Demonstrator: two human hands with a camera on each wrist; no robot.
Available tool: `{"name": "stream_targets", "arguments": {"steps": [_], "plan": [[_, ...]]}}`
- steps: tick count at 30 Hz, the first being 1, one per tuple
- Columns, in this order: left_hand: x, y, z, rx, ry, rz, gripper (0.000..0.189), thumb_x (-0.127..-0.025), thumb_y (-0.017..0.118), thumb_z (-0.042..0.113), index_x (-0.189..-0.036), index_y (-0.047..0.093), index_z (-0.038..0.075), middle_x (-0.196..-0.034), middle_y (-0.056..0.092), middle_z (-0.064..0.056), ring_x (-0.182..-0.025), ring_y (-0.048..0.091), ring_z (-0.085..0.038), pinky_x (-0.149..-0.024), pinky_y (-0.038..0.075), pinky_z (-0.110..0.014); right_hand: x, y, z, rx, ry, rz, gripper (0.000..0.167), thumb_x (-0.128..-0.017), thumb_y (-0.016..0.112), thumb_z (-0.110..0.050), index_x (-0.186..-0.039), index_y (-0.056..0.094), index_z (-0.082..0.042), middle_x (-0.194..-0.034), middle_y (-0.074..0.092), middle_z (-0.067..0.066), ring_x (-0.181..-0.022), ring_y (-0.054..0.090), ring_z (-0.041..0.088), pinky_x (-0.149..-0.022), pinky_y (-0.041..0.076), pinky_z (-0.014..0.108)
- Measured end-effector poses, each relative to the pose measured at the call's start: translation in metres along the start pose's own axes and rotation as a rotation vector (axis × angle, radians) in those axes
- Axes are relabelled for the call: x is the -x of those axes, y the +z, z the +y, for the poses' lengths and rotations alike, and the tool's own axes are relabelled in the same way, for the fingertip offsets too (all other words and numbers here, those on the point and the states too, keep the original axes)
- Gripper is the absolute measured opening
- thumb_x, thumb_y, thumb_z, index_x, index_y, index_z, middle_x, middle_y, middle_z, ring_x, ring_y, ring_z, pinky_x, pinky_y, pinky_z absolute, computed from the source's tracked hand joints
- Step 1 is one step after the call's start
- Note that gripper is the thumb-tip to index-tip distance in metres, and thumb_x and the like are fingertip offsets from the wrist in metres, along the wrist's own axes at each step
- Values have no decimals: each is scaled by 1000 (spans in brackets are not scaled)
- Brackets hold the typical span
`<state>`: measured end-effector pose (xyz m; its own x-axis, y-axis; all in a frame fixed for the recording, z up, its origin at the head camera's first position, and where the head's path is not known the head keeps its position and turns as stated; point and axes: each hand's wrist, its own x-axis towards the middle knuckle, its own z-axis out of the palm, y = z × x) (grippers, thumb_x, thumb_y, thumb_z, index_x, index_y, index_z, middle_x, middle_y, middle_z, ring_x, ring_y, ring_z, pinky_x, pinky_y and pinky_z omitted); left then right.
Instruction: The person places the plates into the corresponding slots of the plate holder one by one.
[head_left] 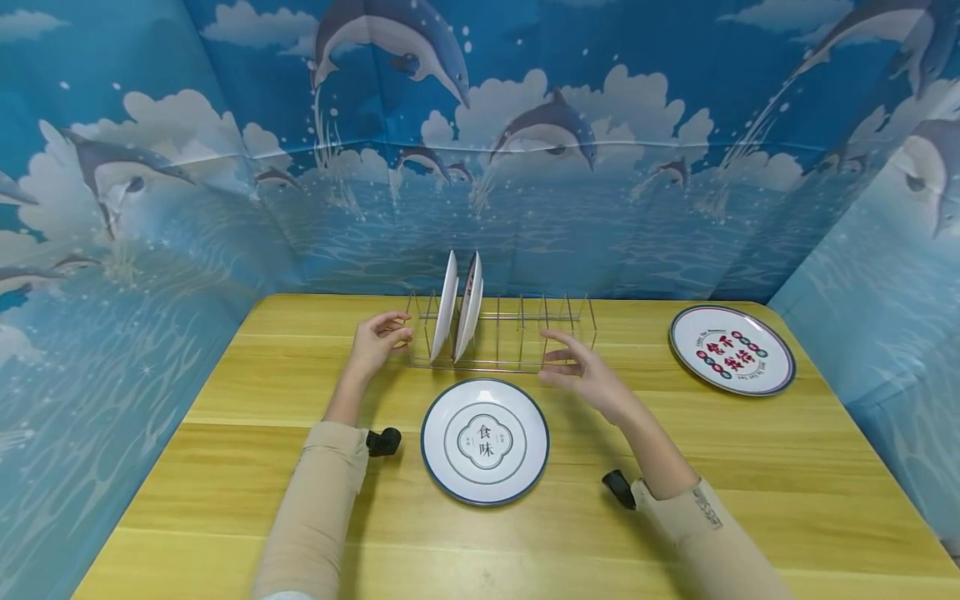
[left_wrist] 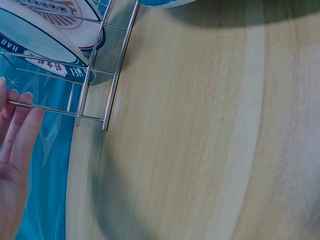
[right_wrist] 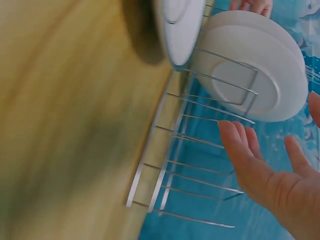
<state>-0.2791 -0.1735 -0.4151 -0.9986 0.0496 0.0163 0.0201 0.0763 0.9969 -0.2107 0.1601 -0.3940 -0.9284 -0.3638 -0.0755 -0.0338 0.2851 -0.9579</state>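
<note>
A metal wire dish rack stands near the back of the table, holding two white plates upright in its left part, one plate beside another plate. My left hand is at the rack's left end; in the left wrist view its fairly straight fingers meet the end wire. At the right part of the rack is my right hand, fingers spread and nothing held. The right wrist view shows its fingertips close by the wires. In front of the rack, a blue-rimmed white plate lies flat.
Another white plate, with red and green lettering, lies at the back right of the wooden table. A dolphin-patterned cloth hangs behind the table and at both sides. Each wrist carries a black mount, the left mount beside the sleeve.
</note>
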Motion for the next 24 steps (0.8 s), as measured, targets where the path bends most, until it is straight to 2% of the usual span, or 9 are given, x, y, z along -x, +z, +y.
{"name": "stream_targets", "arguments": {"steps": [7, 13, 16, 20, 24], "plan": [[1, 0, 0, 20, 10, -10, 35, -86, 60, -2, -118, 52, -13, -81, 57, -5, -76, 62, -16, -88, 45, -55, 6, 4, 24, -66, 119, -102, 69, -88, 62, -19, -145, 24, -17, -133, 34, 28, -112, 49, 39, -90, 47, 50], [0, 1, 0, 14, 23, -12, 33, -86, 60, -1, -117, 53, -12, -80, 58, -4, -77, 63, -17, -88, 45, -55, 4, 12, 36, -75, 229, -161, 70, -86, 65, -20, -144, 27, -19, -130, 37, 26, -107, 53, 31, -83, 53, 44], [0, 2, 0, 16, 19, -9, 31, -86, 60, -1, -115, 55, -10, -80, 58, -4, -75, 63, -16, -88, 46, -55, 3, 16, 41, -127, 278, -195, 72, -84, 67, -16, -144, 26, -17, -131, 34, 28, -102, 55, 28, -77, 55, 43], [0, 2, -1, 36, 10, -5, 32, -86, 61, -1, -115, 54, -10, -80, 58, -5, -75, 62, -15, -88, 44, -56, 2, 20, 47, -208, 311, -239, 72, -83, 67, -8, -143, 27, -14, -129, 36, 28, -90, 61, 27, -71, 56, 43], [1, 2, -1, 47, 10, -3, 32, -86, 61, 0, -115, 54, -10, -80, 58, -6, -75, 62, -16, -88, 44, -57, 2, 24, 51, -223, 310, -238, 65, -81, 67, -1, -138, 36, -10, -119, 42, 24, -81, 63, 25, -68, 57, 41]]}}
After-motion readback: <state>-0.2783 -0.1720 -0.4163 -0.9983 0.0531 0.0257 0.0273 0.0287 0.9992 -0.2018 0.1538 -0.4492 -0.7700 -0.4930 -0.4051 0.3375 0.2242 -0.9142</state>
